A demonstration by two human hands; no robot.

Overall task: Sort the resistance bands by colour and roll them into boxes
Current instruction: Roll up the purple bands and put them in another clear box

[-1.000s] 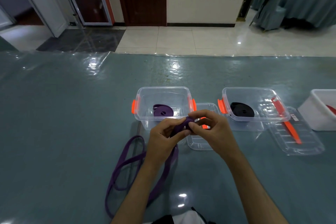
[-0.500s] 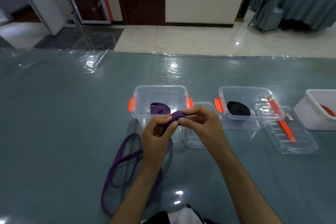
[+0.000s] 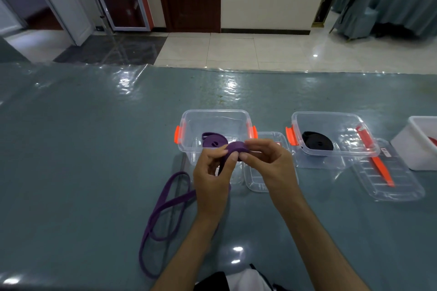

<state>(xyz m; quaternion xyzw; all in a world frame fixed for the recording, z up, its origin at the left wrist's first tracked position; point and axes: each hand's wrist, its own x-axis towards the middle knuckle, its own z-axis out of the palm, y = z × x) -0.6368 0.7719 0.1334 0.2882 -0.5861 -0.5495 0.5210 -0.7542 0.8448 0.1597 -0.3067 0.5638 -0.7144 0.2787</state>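
Shiny teal sheeting covers the long table [image 3: 82,149], with pale floor tiles, a dark wooden door and draped furniture beyond its far edge. Both hands meet just above the near rim of a clear box [image 3: 214,125] with orange latches. The left hand [image 3: 212,177] and right hand [image 3: 267,163] each pinch the started coil of a purple band [image 3: 165,210], thumbs and fingertips curled round the small roll between them. From that roll the loose length drops under the left palm and trails across the table toward the near left, its long loops lying flat and stretched along that diagonal, the far end curving close to the table's near edge. Inside the box lies a rolled purple band [image 3: 212,143], coil face up. A clear lid [image 3: 257,182] rests just right of that box, under the right hand. Further right, a second clear box [image 3: 331,123] holds a rolled black band [image 3: 316,141], with another lid [image 3: 392,179] beside it and a white bin [image 3: 418,146] at the edge.
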